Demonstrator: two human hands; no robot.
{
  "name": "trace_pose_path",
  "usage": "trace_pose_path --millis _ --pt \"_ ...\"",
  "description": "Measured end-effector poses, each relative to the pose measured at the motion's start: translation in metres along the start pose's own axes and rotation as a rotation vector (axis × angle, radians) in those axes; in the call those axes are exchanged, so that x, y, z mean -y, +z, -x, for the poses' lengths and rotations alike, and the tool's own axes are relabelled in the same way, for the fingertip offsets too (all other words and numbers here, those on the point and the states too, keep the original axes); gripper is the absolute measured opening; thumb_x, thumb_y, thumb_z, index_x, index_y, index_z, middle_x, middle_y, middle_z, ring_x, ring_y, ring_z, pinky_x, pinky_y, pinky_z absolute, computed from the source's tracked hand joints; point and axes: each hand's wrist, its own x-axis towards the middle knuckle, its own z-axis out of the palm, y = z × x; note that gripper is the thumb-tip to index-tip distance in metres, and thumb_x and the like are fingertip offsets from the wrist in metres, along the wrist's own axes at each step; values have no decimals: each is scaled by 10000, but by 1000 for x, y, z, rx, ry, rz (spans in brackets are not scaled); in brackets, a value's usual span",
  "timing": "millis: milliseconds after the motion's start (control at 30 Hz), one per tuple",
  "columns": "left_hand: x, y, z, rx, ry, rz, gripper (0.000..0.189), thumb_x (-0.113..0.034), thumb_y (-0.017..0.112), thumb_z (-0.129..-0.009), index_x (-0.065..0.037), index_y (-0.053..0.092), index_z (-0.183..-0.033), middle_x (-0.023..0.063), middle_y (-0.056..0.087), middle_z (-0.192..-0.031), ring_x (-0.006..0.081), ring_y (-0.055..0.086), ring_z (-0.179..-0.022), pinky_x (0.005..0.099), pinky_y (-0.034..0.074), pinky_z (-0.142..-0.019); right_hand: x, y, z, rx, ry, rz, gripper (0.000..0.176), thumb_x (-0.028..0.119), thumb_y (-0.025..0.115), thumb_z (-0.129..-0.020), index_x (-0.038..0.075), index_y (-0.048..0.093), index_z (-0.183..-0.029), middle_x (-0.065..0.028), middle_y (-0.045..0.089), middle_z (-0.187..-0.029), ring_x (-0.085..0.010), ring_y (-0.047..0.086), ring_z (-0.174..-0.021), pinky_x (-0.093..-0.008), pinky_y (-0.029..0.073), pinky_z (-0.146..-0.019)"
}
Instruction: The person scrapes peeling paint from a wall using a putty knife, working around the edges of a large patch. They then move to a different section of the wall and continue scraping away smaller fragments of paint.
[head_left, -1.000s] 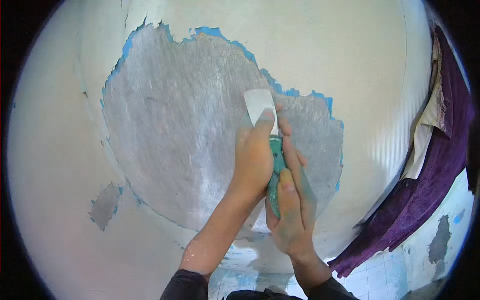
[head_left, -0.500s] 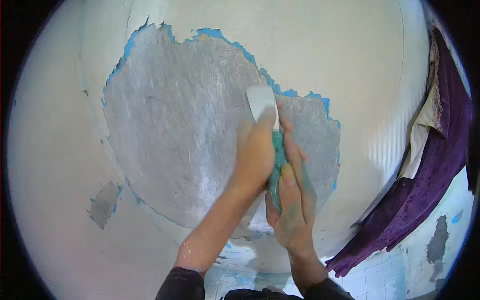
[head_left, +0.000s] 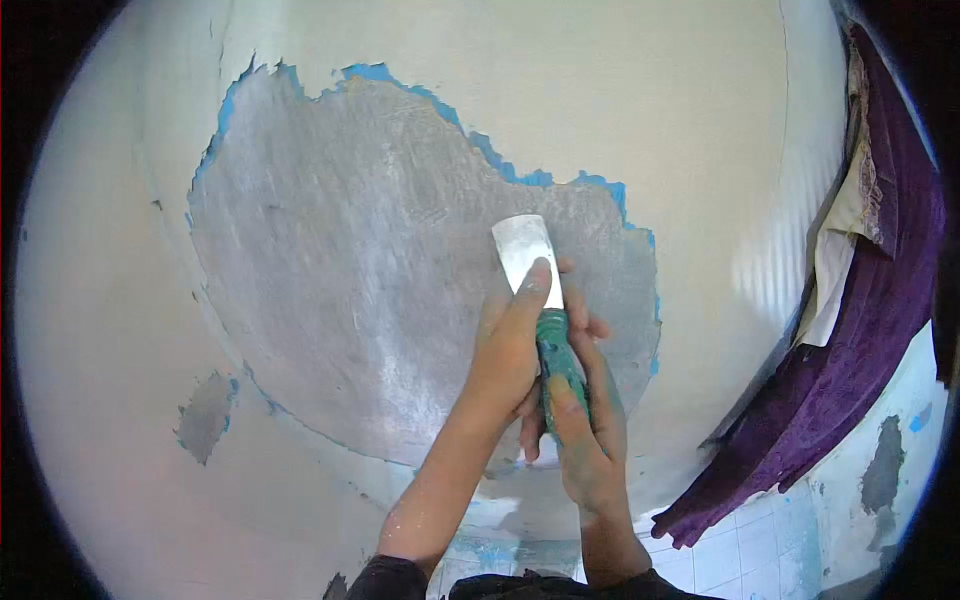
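Both my hands grip one scraper (head_left: 522, 243), which has a pale metal blade and a green handle (head_left: 562, 360). With its thumb on the blade's face, my left hand (head_left: 508, 350) holds the tool near the neck. My right hand (head_left: 592, 440) wraps the handle lower down, thumb along its front. The blade points up, in front of a bare grey patch (head_left: 330, 250) on the wall. A ragged rim of blue paint (head_left: 495, 160) edges the patch above the blade.
Cream paint covers the wall (head_left: 640, 90) around the patch. A smaller bare spot (head_left: 206, 418) shows at lower left. On the right hangs a purple curtain (head_left: 840, 400) with a pale cloth (head_left: 835, 260) beside it. White tiles (head_left: 725, 550) appear at the bottom, and another chipped spot (head_left: 882, 468) at lower right.
The scraper has come down from near the blue paint edge to lower on the grey patch, both hands still on it. The view has shifted slightly, moving the patch left.
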Motion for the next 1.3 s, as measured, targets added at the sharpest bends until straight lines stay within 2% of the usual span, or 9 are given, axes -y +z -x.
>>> trace_pose_path --millis 100,200,367,600,633,867,900,1200,1300 --pt "8 17 -5 17 -40 -6 418 -338 393 -1025 42 483 -1174 105 606 -764 249 673 -752 344 553 -670 20 -4 6 -86 -46 88 644 206 514 -984 -72 198 -1471 -161 519 -1126 -133 568 -802 -262 483 -693" --pt "13 32 -7 102 -38 20 458 -372 363 -1035 38 451 -1220 126 638 -839 205 652 -811 316 528 -725 21 -23 3 -123 -327 418 680 195 560 -953 -79 206 -1465 -173 532 -1135 -189 581 -866 -303 489 -777" --pt "34 54 -3 124 -101 51 387 -334 351 -1043 17 425 -1188 146 630 -901 228 660 -824 321 533 -739 29 -55 21 -102 -286 657 689 163 589 -911 -81 233 -1448 -281 517 -1288 -300 596 -1119 -376 484 -917" --pt "46 75 -3 90 -65 252 463 -436 311 -1041 -24 392 -1236 155 614 -916 264 663 -827 352 550 -751 43 -69 1 -156 -348 573 543 179 526 -948 -80 351 -1393 -279 552 -1253 -308 610 -1102 -370 489 -912" --pt "45 77 0 90 -63 280 499 -471 287 -1036 -31 394 -1245 165 612 -926 283 666 -809 356 550 -736 49 -60 1 -203 -258 461 529 216 512 -941 -95 423 -1359 -246 517 -1299 -273 517 -1208 -353 435 -976" --pt "75 72 8 208 -128 649 583 -600 266 -991 -60 430 -1134 189 611 -863 347 662 -656 407 558 -600 41 -71 2 -117 -419 792 582 274 447 -980 -91 331 -1419 -307 536 -1250 -400 608 -1083 -409 465 -954" --pt "69 80 4 129 -145 749 603 -612 289 -981 -52 499 -1051 201 591 -762 365 620 -557 443 544 -498 46 -65 7 -103 -273 638 597 277 431 -977 -105 312 -1421 -315 507 -1276 -405 567 -1142 -418 431 -994" --pt "61 78 4 234 -211 905 594 -637 272 -972 -76 439 -1070 138 537 -789 358 616 -581 447 530 -531 52 -59 8 -72 -265 525 611 178 464 -961 -109 244 -1454 -287 423 -1391 -356 472 -1251 -378 382 -1025" --pt "66 83 10 74 -186 832 558 -599 301 -986 -76 483 -1052 127 528 -721 328 572 -489 425 533 -448 43 -65 15 -65 -207 536 589 173 451 -972 -117 255 -1445 -291 416 -1399 -357 472 -1249 -389 383 -1023"
